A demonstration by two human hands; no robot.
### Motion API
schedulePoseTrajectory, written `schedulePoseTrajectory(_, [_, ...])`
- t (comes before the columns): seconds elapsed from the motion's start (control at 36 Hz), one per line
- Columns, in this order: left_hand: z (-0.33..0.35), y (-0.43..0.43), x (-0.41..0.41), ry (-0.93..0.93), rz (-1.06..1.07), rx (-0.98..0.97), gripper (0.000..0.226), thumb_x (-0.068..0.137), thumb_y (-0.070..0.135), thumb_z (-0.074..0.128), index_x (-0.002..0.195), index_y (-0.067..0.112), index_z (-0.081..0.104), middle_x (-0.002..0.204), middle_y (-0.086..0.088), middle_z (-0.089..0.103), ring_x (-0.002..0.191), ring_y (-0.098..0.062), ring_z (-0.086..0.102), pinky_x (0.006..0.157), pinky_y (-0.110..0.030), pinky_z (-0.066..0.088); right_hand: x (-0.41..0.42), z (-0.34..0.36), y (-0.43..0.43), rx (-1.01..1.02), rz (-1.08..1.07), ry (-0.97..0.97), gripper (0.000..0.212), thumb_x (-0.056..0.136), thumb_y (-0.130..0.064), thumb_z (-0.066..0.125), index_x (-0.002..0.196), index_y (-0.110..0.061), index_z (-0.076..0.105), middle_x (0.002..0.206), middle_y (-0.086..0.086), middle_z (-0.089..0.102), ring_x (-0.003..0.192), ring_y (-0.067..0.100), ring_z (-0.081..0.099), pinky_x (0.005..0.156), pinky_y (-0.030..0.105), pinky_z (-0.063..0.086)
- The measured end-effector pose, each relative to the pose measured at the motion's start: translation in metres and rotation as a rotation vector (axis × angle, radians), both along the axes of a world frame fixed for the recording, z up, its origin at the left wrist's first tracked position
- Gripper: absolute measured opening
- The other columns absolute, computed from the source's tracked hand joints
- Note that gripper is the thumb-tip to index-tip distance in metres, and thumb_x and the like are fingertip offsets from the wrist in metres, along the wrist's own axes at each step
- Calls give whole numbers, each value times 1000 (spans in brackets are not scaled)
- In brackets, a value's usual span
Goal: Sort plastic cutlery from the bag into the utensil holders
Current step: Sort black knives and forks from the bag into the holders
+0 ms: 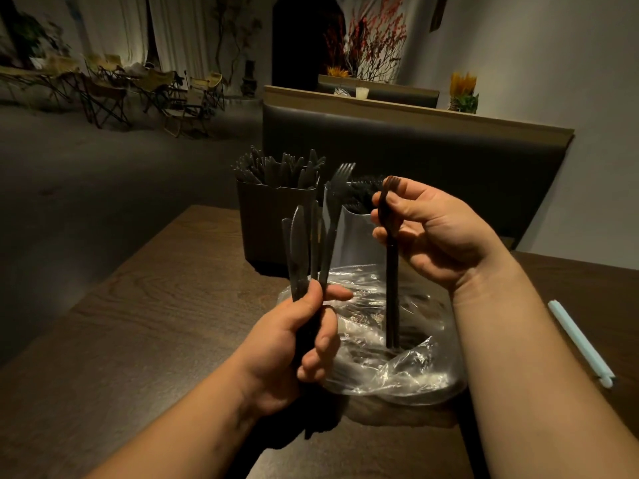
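Note:
My left hand (297, 344) grips a bunch of black plastic cutlery (307, 243) by the handles, knives and a fork pointing up. My right hand (432, 229) pinches the head end of a black piece (391, 299) that hangs down into the clear plastic bag (397, 368) on the table. Behind the hands stand two utensil holders. The dark left holder (273, 223) is packed with black cutlery. The lighter right holder (356, 236) also holds black pieces, partly hidden by my right hand.
The wooden table (155, 323) reaches left and toward me. A pale blue pen (581, 344) lies at the right. A dark padded bench back (432, 157) rises right behind the holders. Folding chairs stand far off at the left.

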State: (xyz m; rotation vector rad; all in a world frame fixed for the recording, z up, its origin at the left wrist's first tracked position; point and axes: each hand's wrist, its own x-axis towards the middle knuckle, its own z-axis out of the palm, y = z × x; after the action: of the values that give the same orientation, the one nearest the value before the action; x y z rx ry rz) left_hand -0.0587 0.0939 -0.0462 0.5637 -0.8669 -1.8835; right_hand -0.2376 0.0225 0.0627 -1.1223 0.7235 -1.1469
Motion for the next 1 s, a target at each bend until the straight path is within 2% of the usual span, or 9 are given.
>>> schedulePoseTrajectory(0.17, [-4,2,1,95,-231,29,29,92,42,58,89,14,64,50,-1,42,33,-7,34,33,-15,24,15,-4,3,24,62,-188,19,94,-2,51,103,-10,67,79,1,72,71,11,70,68,28,60])
schedulePoseTrajectory(0.25, [-6,2,2,128,-363,23,29,96,43,61,88,16,62,51,1,46,36,-5,39,33,-15,25,20,-6,5,49,114,-182,26,84,-9,59,105,-12,72,87,3,72,77,12,68,71,25,58])
schedulePoseTrajectory(0.36, [-7,-1,6,167,-457,56,32,100,44,58,87,15,59,53,3,47,38,-5,43,34,-17,22,20,-6,9,36,155,-163,23,83,-14,60,96,-14,79,86,1,72,76,11,68,74,24,56])
schedulePoseTrajectory(0.47, [-8,-3,9,195,-507,126,31,100,42,57,88,13,58,54,2,47,38,-6,44,33,-16,27,20,-3,11,-23,122,-78,22,83,-11,60,99,-13,74,84,0,74,77,10,71,67,21,56])
schedulePoseTrajectory(0.67, [-3,-1,3,60,-326,193,32,88,45,64,82,14,60,58,1,42,35,-5,38,32,-15,23,20,-1,12,-66,105,-48,21,79,-11,61,98,-12,68,92,5,77,86,13,74,72,23,59])
schedulePoseTrajectory(0.78, [-1,-1,-1,26,-234,181,35,90,51,62,85,17,62,66,-1,43,37,-4,36,32,-14,24,25,-3,10,-72,53,-75,15,89,-7,56,101,-9,65,83,3,74,80,13,71,71,24,58])
schedulePoseTrajectory(0.86, [1,0,-5,-52,-123,147,37,96,51,54,97,15,61,72,-3,47,40,-5,34,33,-15,24,27,-5,6,-62,-32,-118,18,101,-6,45,100,-11,62,78,1,72,78,15,72,74,35,59])
schedulePoseTrajectory(0.92, [1,1,-8,-92,-37,127,38,97,48,52,107,12,60,74,-2,49,42,-7,32,33,-17,26,25,-1,1,-64,-107,-199,21,104,-7,39,99,-10,59,74,1,71,75,17,73,68,36,60])
schedulePoseTrajectory(1.0, [2,0,-9,-118,79,96,39,95,45,52,112,11,59,72,-2,51,42,-8,33,34,-19,29,11,10,-4,-114,-289,-272,20,107,-10,36,100,-13,55,82,2,66,64,12,69,54,24,53])
